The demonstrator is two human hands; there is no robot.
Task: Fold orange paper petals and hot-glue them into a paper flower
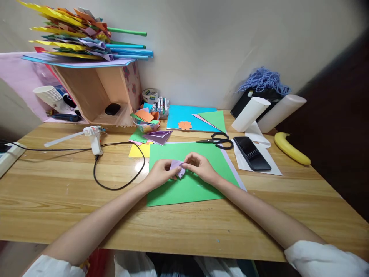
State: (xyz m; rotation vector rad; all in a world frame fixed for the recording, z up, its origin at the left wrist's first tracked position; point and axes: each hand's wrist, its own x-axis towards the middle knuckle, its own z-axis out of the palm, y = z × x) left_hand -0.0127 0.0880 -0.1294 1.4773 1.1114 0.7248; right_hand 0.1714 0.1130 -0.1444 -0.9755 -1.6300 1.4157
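Between my two hands is a small piece of folded purple paper (176, 165), held above a green sheet (190, 192). My left hand (161, 172) grips its left side between thumb and fingers. On the right edge, my right hand (200, 166) pinches the same paper with thumb and forefinger. Part of the paper is hidden by the fingers. Black-handled scissors (217, 141) lie at the back edge of the green sheet. Behind them, an orange paper flower (185, 125) rests by a blue sheet (181, 113).
A glue gun (93, 139) with its looped cord stands on the left. Paper scraps fill a bowl (146, 124) behind my hands. To the right are a phone (251, 153), a banana (291, 148) and white rolls (250, 114). A wooden box (134, 86) stands at the back left.
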